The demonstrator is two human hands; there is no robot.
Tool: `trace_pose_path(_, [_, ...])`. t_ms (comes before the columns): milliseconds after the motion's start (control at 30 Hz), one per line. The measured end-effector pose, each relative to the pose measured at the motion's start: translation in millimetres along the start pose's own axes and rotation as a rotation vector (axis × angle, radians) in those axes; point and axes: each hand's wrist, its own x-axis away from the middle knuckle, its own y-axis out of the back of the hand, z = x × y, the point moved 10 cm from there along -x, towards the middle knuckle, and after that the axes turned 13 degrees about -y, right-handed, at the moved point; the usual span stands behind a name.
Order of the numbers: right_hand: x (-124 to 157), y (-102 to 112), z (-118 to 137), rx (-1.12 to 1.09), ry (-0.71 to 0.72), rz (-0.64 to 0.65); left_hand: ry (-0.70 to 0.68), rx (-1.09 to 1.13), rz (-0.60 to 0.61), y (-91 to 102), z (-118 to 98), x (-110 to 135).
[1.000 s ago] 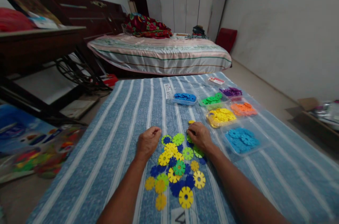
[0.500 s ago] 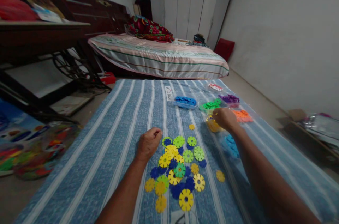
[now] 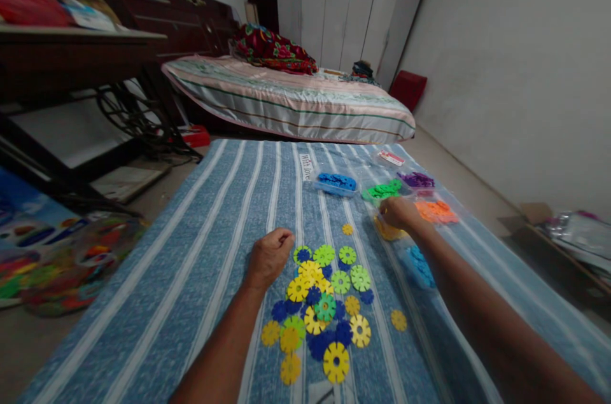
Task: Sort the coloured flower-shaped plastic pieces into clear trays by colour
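Observation:
My right hand reaches over a clear tray of yellow notched discs, its fingers bent and pressed together; whatever they hold is hidden. My left hand rests on the striped cloth, closed, with its inner fingers out of sight. Right beside it lies a loose spread of flower-shaped plastic discs: light green, yellow, dark blue and one teal-green. A small orange-yellow disc lies apart between my hands, and another off to the right.
Around my right hand stand clear trays of blue, green, purple, orange and light blue pieces. A red-and-white label lies at the far edge. Beyond is a bed; a sewing-machine table stands left.
My right hand has shifted slightly toward me over the yellow tray. The left hand stays in place, and the spread of discs looks the same. The view has tilted a little.

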Motion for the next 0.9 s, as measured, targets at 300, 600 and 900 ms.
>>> trace_pose_path(300, [-6.5, 2.4, -14.2, -0.218, 0.006, -0.022, 0.028, 0.009, -0.004, 3.0, -3.7, 1.6])
trace_pose_path(600, [1.8, 33.6, -46.6, -0.573, -0.073, -0.247, 0.043, 0.028, -0.003, 1.5, -2.9, 1.2])
trace_pose_path(900, [71.6, 13.5, 47.9, -1.030, 0.298, 0.287, 0.033, 0.023, -0.007, 0.8, -1.8, 1.6])
